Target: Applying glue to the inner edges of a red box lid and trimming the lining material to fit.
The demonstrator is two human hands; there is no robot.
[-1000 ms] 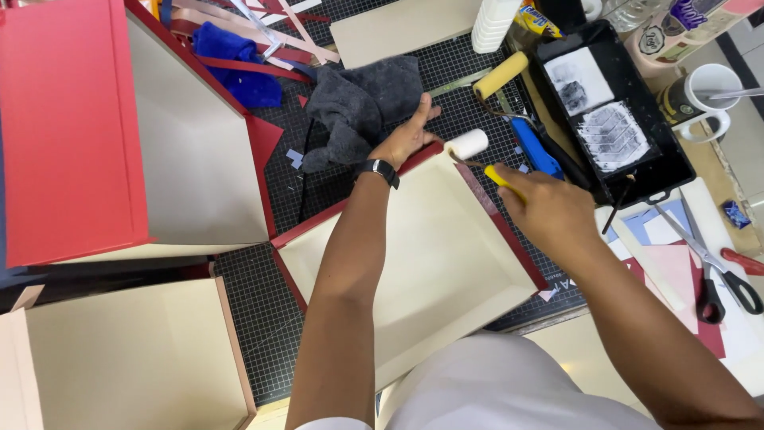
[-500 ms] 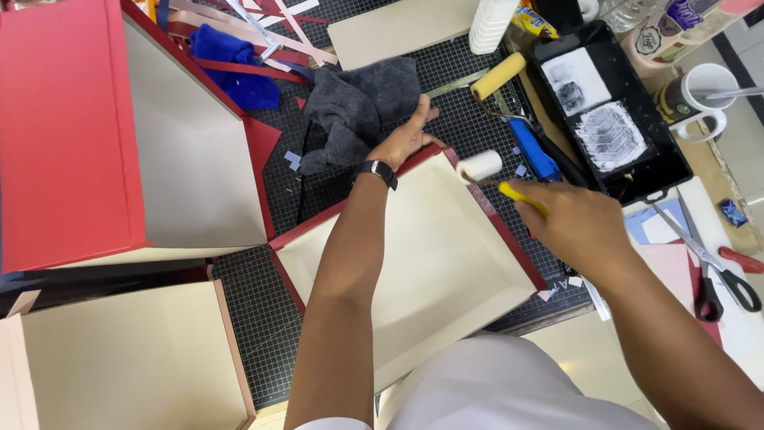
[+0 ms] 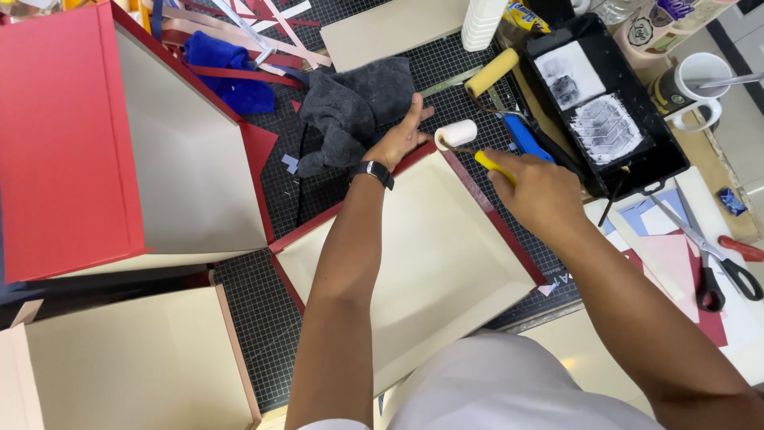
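Observation:
My right hand (image 3: pixel 539 189) grips the yellow handle of a small white paint roller (image 3: pixel 456 134), whose head sits at the far corner of a shallow red box with a cream lining (image 3: pixel 446 263). My left hand (image 3: pixel 400 138) rests flat on that box's far rim, fingers stretched out, next to a dark grey cloth (image 3: pixel 350 111). A black watch is on my left wrist.
A black roller tray (image 3: pixel 637 163) with white glue stands at the right, a second yellow roller (image 3: pixel 492 72) beside it. Scissors (image 3: pixel 708 255), a mug (image 3: pixel 700 80), a large red box (image 3: pixel 72 143), a blue cloth (image 3: pixel 227 68) and paper strips surround the cutting mat (image 3: pixel 263 318).
My right hand has moved the roller leftward and away from me, from over the mat to the box's far corner. My left hand has stayed on the rim.

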